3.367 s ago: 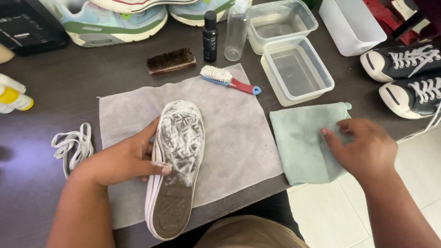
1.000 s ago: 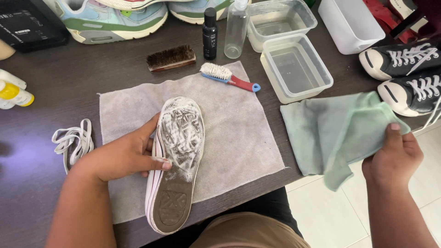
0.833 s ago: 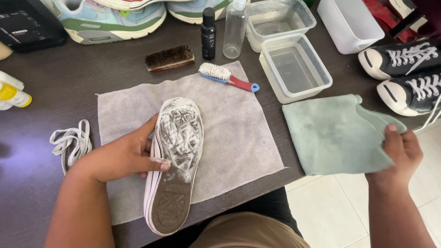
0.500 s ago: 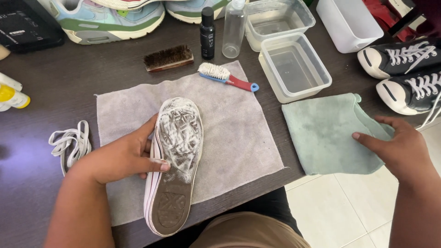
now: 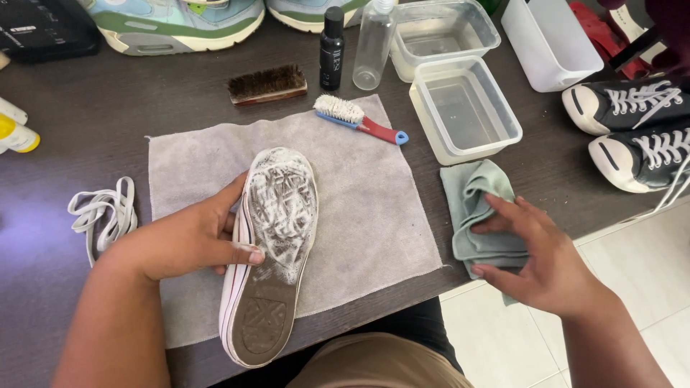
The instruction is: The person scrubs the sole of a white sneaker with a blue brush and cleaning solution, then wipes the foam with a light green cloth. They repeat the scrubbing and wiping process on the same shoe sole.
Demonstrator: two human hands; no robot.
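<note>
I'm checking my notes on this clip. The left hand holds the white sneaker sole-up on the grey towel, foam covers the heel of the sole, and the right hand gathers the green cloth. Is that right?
Not quite: the foam covers the front part of the sole, while the heel end is bare. The head view shows it. The rest stands: the left hand holds the white sneaker sole-up on the grey towel, and the right hand gathers the green cloth.

The colourful sneakers (image 5: 180,21) run off the top edge — only soles and lower sides show. The right hand (image 5: 535,251) covers part of the green cloth (image 5: 478,208); the white sneaker (image 5: 269,251) hides its upper against the towel (image 5: 359,208).
</note>
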